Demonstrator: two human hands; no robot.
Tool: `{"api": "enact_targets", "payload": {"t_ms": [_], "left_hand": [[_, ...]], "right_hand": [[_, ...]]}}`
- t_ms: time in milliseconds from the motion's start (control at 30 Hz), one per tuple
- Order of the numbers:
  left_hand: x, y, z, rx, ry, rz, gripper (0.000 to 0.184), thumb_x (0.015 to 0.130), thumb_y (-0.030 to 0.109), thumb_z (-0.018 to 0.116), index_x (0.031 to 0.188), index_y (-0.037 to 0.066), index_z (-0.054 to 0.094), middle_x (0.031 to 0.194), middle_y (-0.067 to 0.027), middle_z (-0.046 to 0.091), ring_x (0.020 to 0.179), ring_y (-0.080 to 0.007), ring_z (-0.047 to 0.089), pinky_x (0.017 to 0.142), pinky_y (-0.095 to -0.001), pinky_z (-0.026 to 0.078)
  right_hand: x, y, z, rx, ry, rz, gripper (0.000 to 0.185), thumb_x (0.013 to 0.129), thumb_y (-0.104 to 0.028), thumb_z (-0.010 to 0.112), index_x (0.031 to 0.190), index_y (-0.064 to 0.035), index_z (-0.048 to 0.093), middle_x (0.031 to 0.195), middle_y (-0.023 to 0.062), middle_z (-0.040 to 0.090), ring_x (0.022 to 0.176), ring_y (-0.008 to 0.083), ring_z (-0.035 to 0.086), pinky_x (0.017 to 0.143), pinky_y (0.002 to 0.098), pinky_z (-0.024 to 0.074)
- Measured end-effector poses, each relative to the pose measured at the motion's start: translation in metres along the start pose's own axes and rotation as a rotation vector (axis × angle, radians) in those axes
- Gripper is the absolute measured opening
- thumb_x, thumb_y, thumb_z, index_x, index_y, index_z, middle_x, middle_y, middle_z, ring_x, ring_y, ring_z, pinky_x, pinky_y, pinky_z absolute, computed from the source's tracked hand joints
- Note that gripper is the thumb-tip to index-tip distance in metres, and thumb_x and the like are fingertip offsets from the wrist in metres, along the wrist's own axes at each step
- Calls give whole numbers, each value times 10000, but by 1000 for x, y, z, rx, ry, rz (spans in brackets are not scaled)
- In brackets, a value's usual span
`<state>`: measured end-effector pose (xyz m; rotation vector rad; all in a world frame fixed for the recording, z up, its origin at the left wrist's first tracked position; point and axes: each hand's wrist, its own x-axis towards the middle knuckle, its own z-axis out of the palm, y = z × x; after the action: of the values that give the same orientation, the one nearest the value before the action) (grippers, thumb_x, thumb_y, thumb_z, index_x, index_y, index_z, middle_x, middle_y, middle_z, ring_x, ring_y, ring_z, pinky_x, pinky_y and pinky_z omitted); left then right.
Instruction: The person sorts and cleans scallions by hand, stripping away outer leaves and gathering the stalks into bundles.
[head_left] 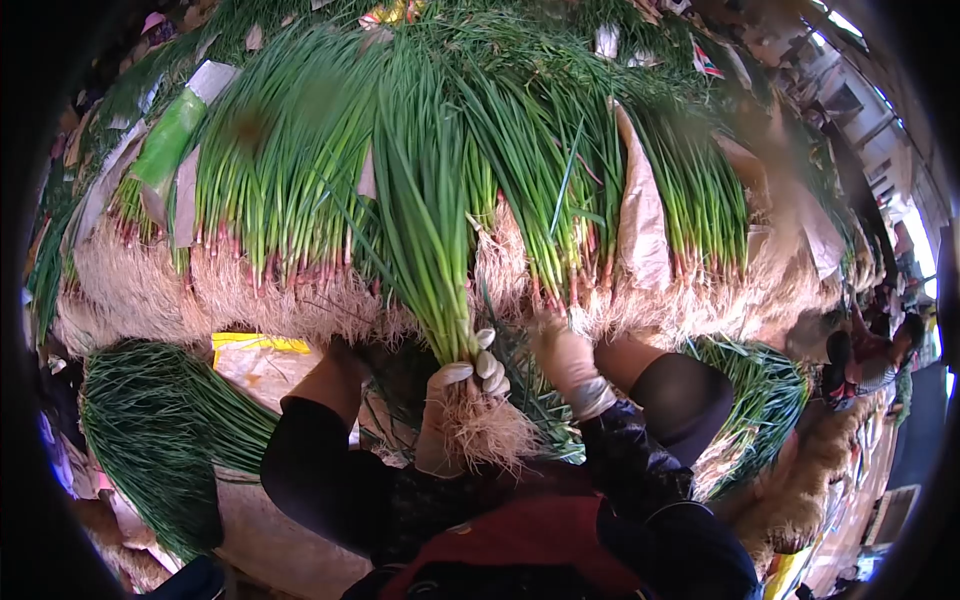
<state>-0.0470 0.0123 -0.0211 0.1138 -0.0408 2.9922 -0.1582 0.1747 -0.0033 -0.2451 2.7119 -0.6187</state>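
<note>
My left hand [447,415], in a pale glove with white fingertips, is closed around the lower stalks of a bunch of green garlic [425,230]. Its hairy roots [490,432] hang below the fist toward my lap, and the long leaves point away from me. To the right, my right hand [562,355], also gloved, is at the root ends of the green garlic row [520,190]. Its fingers are blurred and partly hidden, so I cannot tell whether they grip a stalk.
More green garlic [290,180] lies in a broad row ahead, roots toward me. Leafy heaps lie by my left [150,430] and right [760,400] knees. A tan paper sheet [640,210] sticks up between bunches. Another person [875,360] sits at far right.
</note>
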Motion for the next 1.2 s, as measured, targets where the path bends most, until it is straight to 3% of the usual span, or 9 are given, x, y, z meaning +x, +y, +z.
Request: {"api": "enact_targets", "payload": {"t_ms": [167, 300, 433, 533, 800, 833, 967, 1100, 1200], "left_hand": [[5, -10, -5, 97, 132, -10, 389, 853, 99, 583, 1227, 37, 495, 797, -31, 513, 754, -179, 497, 733, -334, 418], [2, -13, 12, 197, 341, 85, 430, 865, 53, 564, 1288, 11, 495, 988, -99, 611, 929, -240, 605, 926, -418, 498], [8, -8, 33, 385, 513, -35, 450, 877, 23, 560, 1321, -26, 507, 1249, -188, 618, 1087, -280, 645, 1060, -466, 500], [9, -15, -5, 393, 463, 33, 337, 888, 38, 590, 1212, -55, 588, 1136, -204, 680, 965, -260, 696, 910, -422, 577], [4, -9, -24, 642, 536, -14, 168, 857, 73, 667, 1005, -2, 639, 796, -92, 676, 709, -198, 660, 676, -312, 529], [2, -7, -25, 646, 529, -46, 156, 856, 79, 668, 990, 5, 636, 777, -80, 666, 686, -189, 648, 661, -305, 521], [-1, -9, 0, 366, 566, -124, 94, 865, 103, 641, 924, 34, 616, 720, -35, 604, 626, -166, 593, 627, -309, 499], [-8, -8, -6, 194, 458, -128, 89, 870, 112, 610, 932, 51, 593, 735, -20, 573, 628, -153, 561, 625, -309, 479], [-1, -18, 6, 55, 255, -5, 131, 868, 110, 597, 987, 59, 572, 759, -18, 556, 653, -139, 544, 652, -307, 457]], "right_hand": [[93, 32, -9, -334, 155, -179, 387, 984, -407, 583, 984, -40, 706, 798, 133, 731, 710, 237, 714, 653, 341, 559], [90, 12, -59, 745, -186, -43, 287, 884, -291, 776, 973, -23, 727, 815, 54, 724, 656, 104, 614, 633, 275, 505], [55, -3, -60, 904, -410, -241, 417, 915, -420, 712, 1144, -72, 717, 1131, 92, 725, 956, 174, 685, 837, 298, 550], [18, -2, -18, 754, -534, -69, 526, 964, -431, 644, 1295, -23, 606, 1160, 103, 712, 1078, 185, 669, 920, 300, 540], [14, -22, 26, 729, -72, -364, 261, 1032, -226, 565, 1199, -49, 659, 721, 56, 647, 387, 122, 535, 350, 272, 431], [2, -32, 9, 420, -77, -294, 218, 1013, -191, 585, 1094, -18, 690, 739, 142, 680, 690, 127, 657, 595, 315, 528], [14, -33, 44, 714, -8, -116, 264, 1024, -211, 568, 1056, 28, 673, 774, 63, 674, 745, 92, 600, 679, 284, 515], [8, -54, 39, 819, -98, 120, 243, 1043, -195, 530, 1113, -12, 675, 738, 18, 627, 662, 88, 538, 582, 244, 453], [49, -6, 59, 1604, -386, 240, 195, 1030, -177, 528, 1082, -40, 657, 713, 32, 598, 666, 110, 562, 558, 256, 467]]}}
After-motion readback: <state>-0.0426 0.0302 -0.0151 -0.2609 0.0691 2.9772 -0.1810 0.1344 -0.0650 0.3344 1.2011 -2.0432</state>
